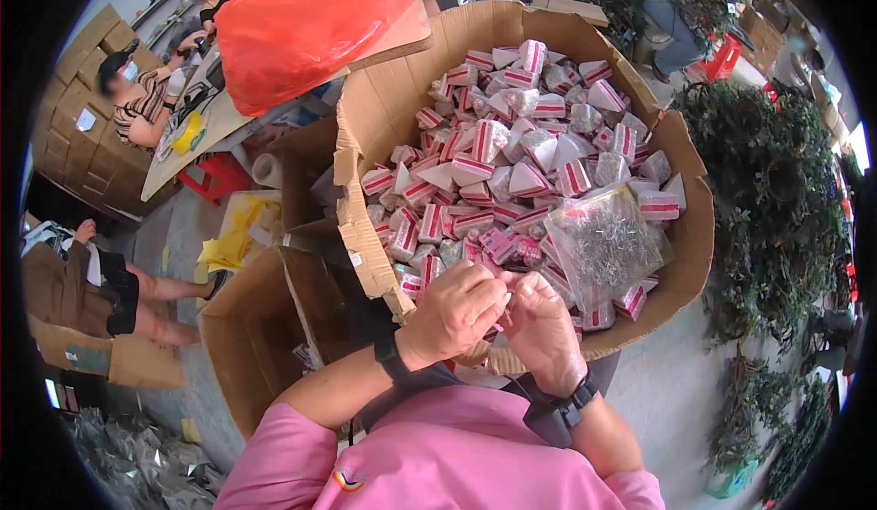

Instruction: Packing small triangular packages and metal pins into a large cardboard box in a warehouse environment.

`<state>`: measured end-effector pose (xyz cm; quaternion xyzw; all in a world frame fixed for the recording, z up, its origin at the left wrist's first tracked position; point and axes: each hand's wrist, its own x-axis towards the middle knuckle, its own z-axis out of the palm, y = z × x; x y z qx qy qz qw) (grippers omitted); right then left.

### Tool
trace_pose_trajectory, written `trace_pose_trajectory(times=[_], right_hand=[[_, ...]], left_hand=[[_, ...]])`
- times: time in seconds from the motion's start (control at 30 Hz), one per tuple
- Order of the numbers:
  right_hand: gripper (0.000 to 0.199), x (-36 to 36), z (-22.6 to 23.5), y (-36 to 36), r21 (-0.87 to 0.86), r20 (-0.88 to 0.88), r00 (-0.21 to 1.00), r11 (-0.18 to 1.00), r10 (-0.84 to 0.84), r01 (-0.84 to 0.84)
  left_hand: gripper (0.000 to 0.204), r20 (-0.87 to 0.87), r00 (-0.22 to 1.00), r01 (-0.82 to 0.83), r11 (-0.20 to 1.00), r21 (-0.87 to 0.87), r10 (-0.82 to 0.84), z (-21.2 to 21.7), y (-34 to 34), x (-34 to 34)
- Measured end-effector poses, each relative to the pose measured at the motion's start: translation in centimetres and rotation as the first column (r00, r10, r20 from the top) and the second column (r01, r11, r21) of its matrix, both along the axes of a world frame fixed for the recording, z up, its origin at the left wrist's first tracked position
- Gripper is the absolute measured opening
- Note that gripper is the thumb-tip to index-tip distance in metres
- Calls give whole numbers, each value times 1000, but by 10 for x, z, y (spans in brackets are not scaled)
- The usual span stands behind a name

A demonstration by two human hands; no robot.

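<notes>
Both hands meet over the near edge of a large cardboard box (368, 236). My left hand (455, 307) is closed, with thumb and fingertips pinched together. My right hand (541, 327) is closed in a pinch right beside it, the fingertips almost touching. Whatever lies between the fingers is too small to make out. Inside the box is a heap of wedge-shaped pieces (472, 170), white with pink-red stripes, like cake slices. On the heap, just beyond my hands, lie several pink cards (498, 245). A clear plastic bag (607, 245) of small metal bits rests to their right.
An open carton (251, 327) stands at my left. Farther off, a red plastic bag (306, 31) lies on a worktable (212, 131), where people sit. Leafy artificial garlands (758, 199) hang along the right. A red stool (219, 177) stands under the table.
</notes>
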<state>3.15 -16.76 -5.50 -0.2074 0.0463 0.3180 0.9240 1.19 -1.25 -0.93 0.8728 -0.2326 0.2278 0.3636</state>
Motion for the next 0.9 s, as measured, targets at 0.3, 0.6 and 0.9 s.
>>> trace_pose_trajectory(times=[0.3, 0.6, 0.9], right_hand=[[13, -5, 17, 7, -152, 98, 992, 986, 83, -68], [12, -5, 23, 0, -286, 235, 926, 932, 295, -225], [12, -9, 15, 0, -298, 140, 943, 921, 301, -249]], left_hand=[[8, -183, 982, 13, 981, -195, -50, 10, 13, -6], [39, -448, 814, 161, 884, -440, -371, 25, 30, 1], [23, -523, 829, 137, 979, -151, -197, 28, 38, -14]])
